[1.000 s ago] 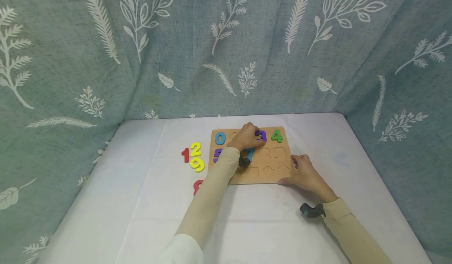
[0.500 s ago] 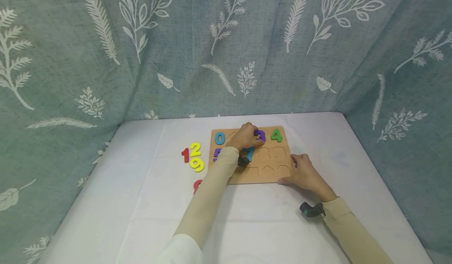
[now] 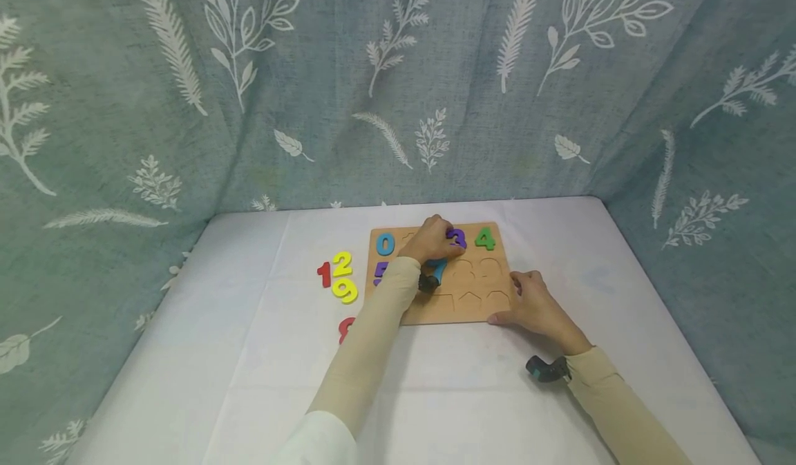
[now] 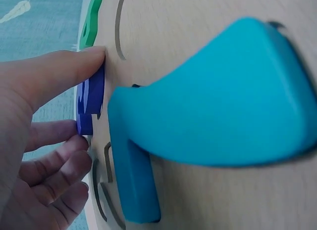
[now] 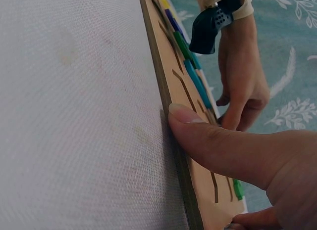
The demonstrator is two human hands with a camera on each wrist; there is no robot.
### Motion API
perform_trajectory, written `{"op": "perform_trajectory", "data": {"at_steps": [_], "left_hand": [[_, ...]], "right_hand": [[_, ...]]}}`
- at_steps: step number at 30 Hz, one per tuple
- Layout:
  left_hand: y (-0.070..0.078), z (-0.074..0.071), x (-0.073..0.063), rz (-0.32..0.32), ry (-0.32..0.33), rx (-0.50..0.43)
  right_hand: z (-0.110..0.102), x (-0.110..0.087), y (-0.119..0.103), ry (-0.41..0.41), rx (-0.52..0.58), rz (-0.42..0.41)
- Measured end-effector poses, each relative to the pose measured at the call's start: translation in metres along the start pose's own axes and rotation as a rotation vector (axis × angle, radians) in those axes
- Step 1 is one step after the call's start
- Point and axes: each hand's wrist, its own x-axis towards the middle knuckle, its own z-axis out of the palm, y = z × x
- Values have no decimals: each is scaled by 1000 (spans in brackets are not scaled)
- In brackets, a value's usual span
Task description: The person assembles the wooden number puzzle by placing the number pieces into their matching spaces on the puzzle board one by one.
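Observation:
My left hand (image 3: pixel 429 240) pinches the purple number 3 (image 4: pixel 90 97) at the top row of the wooden number puzzle board (image 3: pixel 444 315). In the left wrist view the thumb lies on its upper end, a finger at its lower end. Close under that wrist, a blue 7 (image 4: pixel 223 106) sits in the middle row. My right hand (image 3: pixel 535 304) holds the board's near right corner, thumb (image 5: pixel 198 128) on the front edge and fingers at the right side. Also on the board are a blue 0 (image 3: pixel 379 244), a green 4 (image 3: pixel 485 239) and a purple 5 (image 3: pixel 381 270), partly behind the left sleeve.
Left of the board lie a red 1 (image 3: pixel 326 276), a yellow 2 (image 3: pixel 343 270) and a yellow 9 (image 3: pixel 354 292). A red number (image 3: pixel 346 322) is partly hidden by the left sleeve. A leaf-patterned curtain (image 3: pixel 348 71) stands behind the white-covered table (image 3: pixel 460 410).

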Motion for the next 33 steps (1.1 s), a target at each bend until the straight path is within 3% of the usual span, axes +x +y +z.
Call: {"op": "perform_trajectory", "data": {"at_steps": [33], "left_hand": [[7, -5, 0, -28, -15, -10]], "right_hand": [[0, 0, -2, 2, -8, 9]]}}
